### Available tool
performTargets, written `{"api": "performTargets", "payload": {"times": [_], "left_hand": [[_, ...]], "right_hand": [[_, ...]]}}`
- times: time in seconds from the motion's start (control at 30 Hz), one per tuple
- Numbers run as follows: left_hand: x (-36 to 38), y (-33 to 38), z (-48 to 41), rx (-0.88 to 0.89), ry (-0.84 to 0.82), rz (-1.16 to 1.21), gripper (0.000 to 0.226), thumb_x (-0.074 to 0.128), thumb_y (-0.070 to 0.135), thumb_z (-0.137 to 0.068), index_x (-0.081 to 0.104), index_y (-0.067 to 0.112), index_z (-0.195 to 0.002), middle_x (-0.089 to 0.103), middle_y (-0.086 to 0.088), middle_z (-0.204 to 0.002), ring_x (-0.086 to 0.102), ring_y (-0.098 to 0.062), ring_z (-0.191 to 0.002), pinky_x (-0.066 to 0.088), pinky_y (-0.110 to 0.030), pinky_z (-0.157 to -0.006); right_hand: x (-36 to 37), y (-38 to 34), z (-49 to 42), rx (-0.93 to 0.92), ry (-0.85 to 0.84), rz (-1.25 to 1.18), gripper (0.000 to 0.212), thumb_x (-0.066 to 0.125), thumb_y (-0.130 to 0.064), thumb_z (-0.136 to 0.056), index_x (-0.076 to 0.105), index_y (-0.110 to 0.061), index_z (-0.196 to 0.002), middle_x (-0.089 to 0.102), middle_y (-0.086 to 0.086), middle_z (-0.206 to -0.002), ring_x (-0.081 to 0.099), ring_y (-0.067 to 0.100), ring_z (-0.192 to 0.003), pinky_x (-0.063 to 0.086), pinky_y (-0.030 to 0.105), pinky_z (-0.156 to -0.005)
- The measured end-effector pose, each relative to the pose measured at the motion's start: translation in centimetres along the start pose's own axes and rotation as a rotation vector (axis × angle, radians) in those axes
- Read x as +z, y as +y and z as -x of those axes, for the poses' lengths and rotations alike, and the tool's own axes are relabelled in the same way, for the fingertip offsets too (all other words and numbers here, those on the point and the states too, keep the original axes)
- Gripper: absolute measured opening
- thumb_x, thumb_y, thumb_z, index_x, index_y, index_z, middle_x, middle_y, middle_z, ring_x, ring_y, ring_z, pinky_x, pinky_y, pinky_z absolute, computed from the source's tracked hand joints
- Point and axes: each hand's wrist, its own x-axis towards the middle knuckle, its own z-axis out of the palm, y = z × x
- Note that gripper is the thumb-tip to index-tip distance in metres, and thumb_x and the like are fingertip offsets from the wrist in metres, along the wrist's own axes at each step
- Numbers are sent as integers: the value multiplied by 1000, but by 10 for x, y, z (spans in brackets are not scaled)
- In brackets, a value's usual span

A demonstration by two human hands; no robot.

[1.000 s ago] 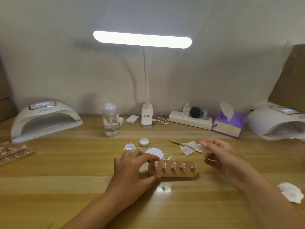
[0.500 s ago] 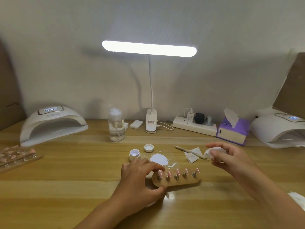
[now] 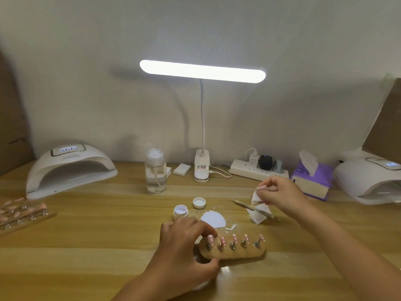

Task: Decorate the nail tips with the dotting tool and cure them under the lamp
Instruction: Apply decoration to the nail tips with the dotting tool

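Note:
A wooden holder (image 3: 238, 253) carries several pink nail tips (image 3: 234, 238) with white dots. My left hand (image 3: 184, 246) grips the holder's left end between thumb and fingers. My right hand (image 3: 280, 193) is raised behind it and pinches a white wipe (image 3: 256, 195). The dotting tool (image 3: 251, 206) lies on the table across another wipe (image 3: 259, 215), below my right hand. A small open pot (image 3: 180, 211), its cap (image 3: 199, 202) and a white patch of gel (image 3: 213, 218) sit just behind the holder. A white curing lamp (image 3: 69, 168) stands at the back left.
A second curing lamp (image 3: 368, 179) stands at the far right beside a purple tissue box (image 3: 312, 181). A pump bottle (image 3: 155, 170), desk lamp base (image 3: 201, 166) and power strip (image 3: 258, 171) line the back. Another board of nail tips (image 3: 23, 213) lies at the left edge.
My right hand has let go of the dotting tool, which now lies on the table, and has lifted away with a wipe. My left hand keeps its grip on the holder.

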Motion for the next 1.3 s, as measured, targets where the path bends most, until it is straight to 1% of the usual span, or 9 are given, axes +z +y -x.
{"api": "performTargets", "payload": {"times": [0.17, 0.33, 0.53, 0.63, 0.73, 0.87, 0.97, 1.13, 1.3], "left_hand": [[1, -3, -2, -2, 5, -42, 44, 51, 61, -64, 56, 49, -105, 48, 27, -98, 37, 11, -111, 16, -18, -99], [3, -6, -4, -1, 25, 1, 46, 52, 62, -60, 63, 50, -103, 49, 23, -92, 41, 9, -111, 19, -19, -98], [3, -10, -7, -28, 61, 72, 43, 57, 61, -58, 65, 52, -99, 54, 23, -93, 44, 6, -114, 22, -22, -98], [0, -8, -7, -46, 74, 111, 39, 57, 63, -57, 63, 57, -95, 52, 26, -104, 44, 4, -113, 21, -17, -95], [-4, -6, -8, -43, 101, 149, 35, 58, 64, -57, 59, 61, -91, 53, 27, -105, 46, 3, -106, 21, -14, -93], [-6, -5, -7, -19, 140, 169, 41, 59, 65, -57, 61, 61, -98, 60, 23, -93, 46, 6, -105, 23, -15, -91], [-6, -3, -7, -6, 183, 180, 43, 61, 65, -59, 61, 60, -101, 59, 23, -90, 46, 7, -105, 23, -15, -92], [-6, 4, -4, -11, 130, 164, 39, 62, 65, -59, 59, 61, -98, 57, 27, -97, 47, 8, -105, 22, -18, -99], [1, 26, -7, -77, 36, 186, 45, 52, 71, -56, 65, 51, -95, 60, 25, -94, 52, 5, -99, 20, -14, -96]], "right_hand": [[24, -10, -35, -83, 12, 251, 16, 62, -25, -97, 67, -20, -83, 71, -3, -75, 70, 7, -66, 56, 30, -71], [38, -11, -65, -33, -52, 243, 18, 57, -17, -100, 64, -25, -85, 70, -2, -89, 69, 13, -81, 55, 42, -90], [39, 10, -78, -49, 89, 331, 22, 67, -28, -94, 73, -21, -73, 72, -3, -71, 66, 11, -73, 57, 44, -81], [38, 14, -76, -16, 31, 346, 34, 48, -39, -103, 73, -17, -102, 72, 7, -107, 63, 18, -93, 52, 46, -93], [23, 13, -65, -11, -41, 242, 44, 41, -36, -106, 46, -20, -146, 48, 5, -150, 45, 26, -136, 37, 42, -112], [-2, 14, -19, -264, 264, 183, 35, 53, -16, -101, 55, -15, -137, 63, -3, -128, 69, 14, -104, 52, 31, -90], [-9, 21, 37, -285, 236, 189, 38, 58, -8, -97, 50, -28, -128, 54, -16, -124, 69, -4, -79, 49, 12, -70], [5, 25, 112, -191, -111, 227, 51, 79, -25, -82, 50, -47, -118, 63, -22, -109, 59, -4, -102, 44, 8, -85], [11, 22, 130, -35, -16, 166, 68, 78, -41, -81, 35, -47, -133, 50, -22, -122, 49, 0, -111, 41, 18, -97]]}}
